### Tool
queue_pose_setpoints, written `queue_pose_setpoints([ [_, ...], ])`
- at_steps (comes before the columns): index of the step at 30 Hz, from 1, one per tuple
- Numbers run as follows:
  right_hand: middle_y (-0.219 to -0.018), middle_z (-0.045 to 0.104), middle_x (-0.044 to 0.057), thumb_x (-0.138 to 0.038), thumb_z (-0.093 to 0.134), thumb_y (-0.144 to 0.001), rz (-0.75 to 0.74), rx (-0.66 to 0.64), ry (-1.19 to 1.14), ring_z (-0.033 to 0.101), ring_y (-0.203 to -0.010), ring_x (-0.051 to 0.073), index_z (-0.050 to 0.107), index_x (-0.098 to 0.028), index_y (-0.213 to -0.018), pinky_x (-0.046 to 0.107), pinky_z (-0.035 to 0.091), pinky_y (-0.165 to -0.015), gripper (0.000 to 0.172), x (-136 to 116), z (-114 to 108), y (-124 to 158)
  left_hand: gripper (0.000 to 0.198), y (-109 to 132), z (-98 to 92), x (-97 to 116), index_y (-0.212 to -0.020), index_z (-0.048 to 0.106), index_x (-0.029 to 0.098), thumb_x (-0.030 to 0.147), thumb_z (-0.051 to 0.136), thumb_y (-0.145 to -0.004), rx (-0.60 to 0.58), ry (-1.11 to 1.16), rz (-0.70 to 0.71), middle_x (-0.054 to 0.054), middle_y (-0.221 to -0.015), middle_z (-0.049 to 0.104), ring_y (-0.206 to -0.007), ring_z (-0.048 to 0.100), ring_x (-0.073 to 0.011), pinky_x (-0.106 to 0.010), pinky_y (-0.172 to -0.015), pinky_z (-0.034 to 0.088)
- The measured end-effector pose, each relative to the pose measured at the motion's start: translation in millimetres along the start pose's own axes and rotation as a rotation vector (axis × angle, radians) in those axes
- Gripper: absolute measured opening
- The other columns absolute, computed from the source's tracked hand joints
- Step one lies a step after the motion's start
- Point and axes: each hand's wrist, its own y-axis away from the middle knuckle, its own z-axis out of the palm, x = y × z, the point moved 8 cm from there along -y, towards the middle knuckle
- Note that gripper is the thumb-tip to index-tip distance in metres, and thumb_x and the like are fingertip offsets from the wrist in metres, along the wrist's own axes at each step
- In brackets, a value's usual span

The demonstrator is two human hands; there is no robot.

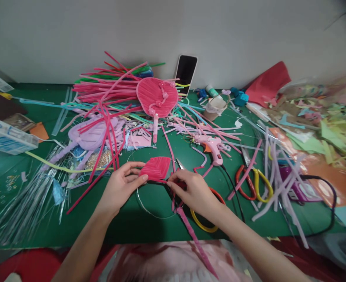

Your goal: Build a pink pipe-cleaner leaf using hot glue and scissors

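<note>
My left hand [125, 184] pinches the left end of a flat, dark pink panel [156, 167] made of pipe cleaners laid side by side. At the panel's lower right edge, my right hand [192, 188] is closed on the end of a pink pipe cleaner [161, 180]. Beneath both hands lies a thin clear wire ring [145, 207]. Under my right hand are scissors [203, 226] with red and yellow handles, partly hidden. A pink wrapped stick [194, 239] slants from there over the table's front edge.
Behind my hands stands a finished-looking pink fan [155, 96] before many pipe cleaners [108, 88]. A pink glue gun [212, 147], more scissors [253, 182] and lilac pipe cleaners [275, 184] lie right. Left are a lilac fan [92, 133] and silver tinsel strands [28, 199]. A phone [186, 72] leans on the wall.
</note>
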Motion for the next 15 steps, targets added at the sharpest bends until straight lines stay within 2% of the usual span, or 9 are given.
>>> queue_pose_setpoints([
  [5,-0.084,0.069,0.004,-0.019,0.059,-0.09,-0.002,-0.018,0.022,0.063,-0.077,0.017,0.067,-0.02,-0.084,0.028,0.046,-0.072,0.01,0,0,-3,0.051,-3,3.8,-7,-0.11,0.062,0.015,0.035,0.084,-0.069,0.031,0.077,-0.036,0.002,-0.082,0.067,-0.075,0.071,-0.0157,-0.031,-0.08,0.059],
  [9,-0.085,0.069,0.004,-0.019,0.059,-0.091,-0.003,-0.032,0.044,0.063,-0.078,0.017,0.067,-0.02,-0.085,0.029,0.046,-0.073,0.011,1,2,-5,0.046,-4,14.6,-11,-0.107,0.059,0.016,0.035,0.082,-0.072,-0.042,0.083,-0.057,-0.004,-0.09,0.075,-0.085,0.073,-0.0201,-0.036,-0.086,0.059],
  [15,-0.086,0.069,0.004,-0.02,0.059,-0.091,-0.01,-0.033,0.053,0.064,-0.079,0.017,0.068,-0.021,-0.085,0.028,0.046,-0.073,0.011,3,2,-4,0.056,-3,22.5,-16,-0.11,0.051,0.018,0.03,0.086,-0.068,-0.034,0.094,-0.123,-0.002,-0.08,0.077,-0.079,0.076,-0.0203,-0.039,-0.087,0.06],
])
